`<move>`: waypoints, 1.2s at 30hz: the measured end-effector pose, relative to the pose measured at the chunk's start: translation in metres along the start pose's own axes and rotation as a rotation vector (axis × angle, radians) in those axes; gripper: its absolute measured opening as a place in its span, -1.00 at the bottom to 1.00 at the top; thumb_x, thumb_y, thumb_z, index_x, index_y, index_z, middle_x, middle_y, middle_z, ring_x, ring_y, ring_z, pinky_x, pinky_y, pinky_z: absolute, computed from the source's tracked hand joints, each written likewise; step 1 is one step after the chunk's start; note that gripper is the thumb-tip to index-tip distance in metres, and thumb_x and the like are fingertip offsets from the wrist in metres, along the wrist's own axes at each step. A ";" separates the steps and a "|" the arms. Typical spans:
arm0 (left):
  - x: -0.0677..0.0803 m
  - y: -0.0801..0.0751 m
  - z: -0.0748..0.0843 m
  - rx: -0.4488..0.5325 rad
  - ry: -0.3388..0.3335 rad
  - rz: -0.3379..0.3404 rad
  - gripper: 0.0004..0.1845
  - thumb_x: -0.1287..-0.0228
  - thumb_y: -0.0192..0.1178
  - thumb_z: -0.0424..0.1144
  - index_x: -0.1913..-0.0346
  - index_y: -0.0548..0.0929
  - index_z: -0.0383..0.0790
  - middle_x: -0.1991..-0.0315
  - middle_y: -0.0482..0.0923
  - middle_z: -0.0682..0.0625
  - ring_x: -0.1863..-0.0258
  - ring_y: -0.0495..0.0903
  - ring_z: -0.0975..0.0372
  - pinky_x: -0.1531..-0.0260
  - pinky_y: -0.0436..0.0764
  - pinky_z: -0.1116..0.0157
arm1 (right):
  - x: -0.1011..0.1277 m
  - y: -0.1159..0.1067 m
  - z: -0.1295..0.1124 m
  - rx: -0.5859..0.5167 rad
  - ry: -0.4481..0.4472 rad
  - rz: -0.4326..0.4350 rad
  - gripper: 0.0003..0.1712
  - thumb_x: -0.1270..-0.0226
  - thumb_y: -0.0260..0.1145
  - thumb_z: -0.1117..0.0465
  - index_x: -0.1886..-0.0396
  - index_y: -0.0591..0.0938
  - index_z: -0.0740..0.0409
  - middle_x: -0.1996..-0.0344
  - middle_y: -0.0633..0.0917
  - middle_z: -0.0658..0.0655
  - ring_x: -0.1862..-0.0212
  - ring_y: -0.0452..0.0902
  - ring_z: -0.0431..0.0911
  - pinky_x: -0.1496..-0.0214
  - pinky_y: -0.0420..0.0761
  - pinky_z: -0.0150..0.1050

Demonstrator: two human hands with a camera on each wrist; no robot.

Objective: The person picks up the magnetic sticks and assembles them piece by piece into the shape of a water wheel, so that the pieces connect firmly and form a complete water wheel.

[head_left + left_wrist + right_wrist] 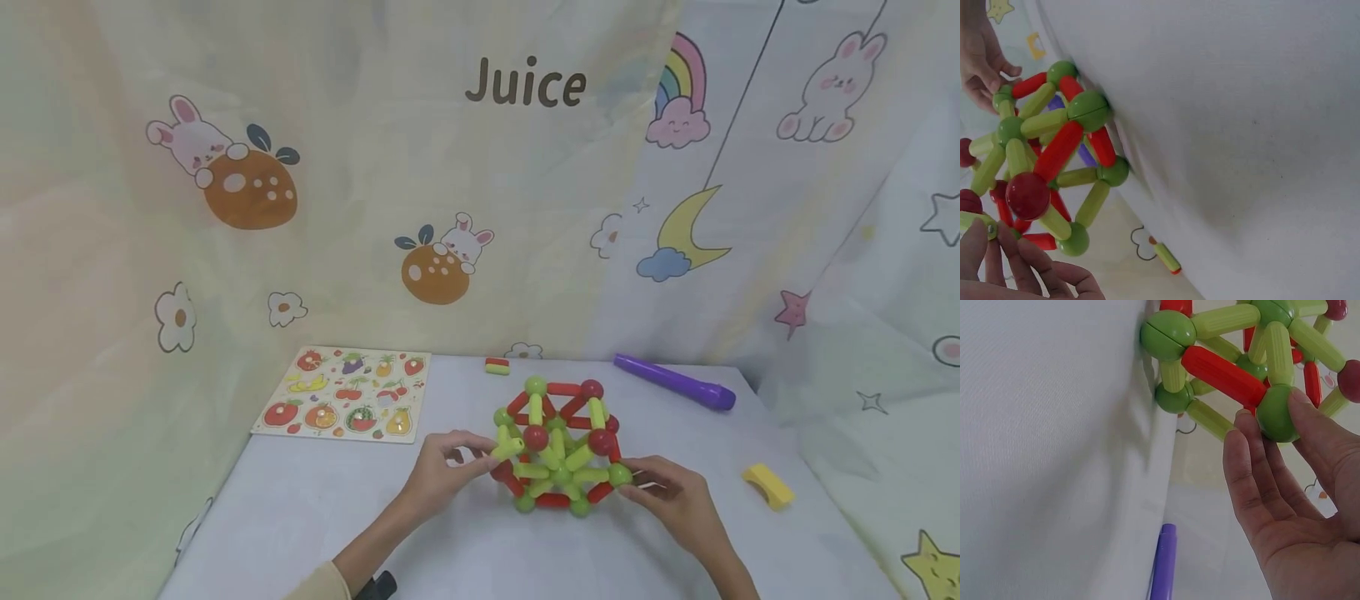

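A ball-and-rod structure (562,475) of red and yellow-green magnetic rods with green and dark red balls stands on the white tabletop. At its left side, my left hand (442,475) pinches a yellow-green magnetic rod (979,224), whose end shows a small metal tip, close to a dark red ball (970,201). My right hand (675,500) holds a green ball (1277,414) at the structure's right corner between thumb and fingers. Red rods (1222,375) and yellow-green rods run from that ball back into the frame.
A fruit puzzle board (341,396) lies at the back left, and a small red and yellow-green piece (497,366) at the back middle. A purple toy microphone (675,382) is at the back right. A yellow arched block (768,486) sits on the right. Printed curtains hang behind the table.
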State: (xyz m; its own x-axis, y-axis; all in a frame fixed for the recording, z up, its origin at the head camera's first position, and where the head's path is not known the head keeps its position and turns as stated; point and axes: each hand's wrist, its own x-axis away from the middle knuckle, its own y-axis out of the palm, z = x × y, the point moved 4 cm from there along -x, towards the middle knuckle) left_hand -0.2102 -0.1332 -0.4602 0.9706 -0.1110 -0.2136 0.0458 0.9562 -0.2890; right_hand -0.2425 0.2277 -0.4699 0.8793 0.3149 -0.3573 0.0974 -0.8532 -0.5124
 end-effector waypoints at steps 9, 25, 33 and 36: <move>-0.004 0.005 -0.007 -0.063 0.025 0.022 -0.83 -0.37 0.51 -0.10 0.03 0.87 0.07 0.15 0.83 0.25 -0.02 0.66 -0.02 -0.07 0.53 0.07 | 0.001 0.000 0.001 -0.006 -0.004 0.001 -0.56 -0.21 0.61 0.42 -0.10 0.80 0.16 0.11 0.85 0.11 0.15 0.77 -0.22 0.19 0.80 -0.31; -0.011 0.016 -0.006 -0.069 0.030 -0.010 -0.85 -0.38 0.52 -0.07 0.04 0.87 0.18 0.14 0.80 0.33 -0.03 0.62 0.15 -0.08 0.48 0.05 | 0.000 -0.001 0.001 -0.013 0.027 0.002 -0.56 -0.23 0.61 0.40 -0.12 0.80 0.15 0.10 0.84 0.11 0.14 0.77 -0.22 0.17 0.79 -0.33; -0.013 0.012 -0.006 -0.025 0.041 -0.051 -0.82 -0.41 0.48 -0.15 -0.01 0.88 0.01 0.08 0.83 0.22 -0.03 0.67 0.19 -0.04 0.61 0.21 | 0.000 0.000 0.000 -0.010 0.017 0.003 -0.55 -0.21 0.62 0.40 -0.11 0.80 0.14 0.10 0.85 0.09 0.16 0.77 -0.23 0.18 0.79 -0.32; -0.023 0.004 -0.017 0.025 0.029 -0.050 -0.81 -0.42 0.48 -0.18 -0.03 0.87 -0.08 0.04 0.84 0.11 -0.04 0.71 0.17 -0.02 0.68 0.29 | 0.001 0.000 0.000 -0.010 0.017 0.001 -0.56 -0.21 0.62 0.40 -0.11 0.80 0.14 0.10 0.85 0.09 0.16 0.76 -0.23 0.19 0.79 -0.32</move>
State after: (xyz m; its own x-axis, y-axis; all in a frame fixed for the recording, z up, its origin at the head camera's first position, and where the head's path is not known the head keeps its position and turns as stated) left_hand -0.2362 -0.1310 -0.4720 0.9596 -0.1661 -0.2269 0.1000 0.9557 -0.2768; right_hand -0.2412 0.2280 -0.4702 0.8873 0.3069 -0.3444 0.1008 -0.8575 -0.5045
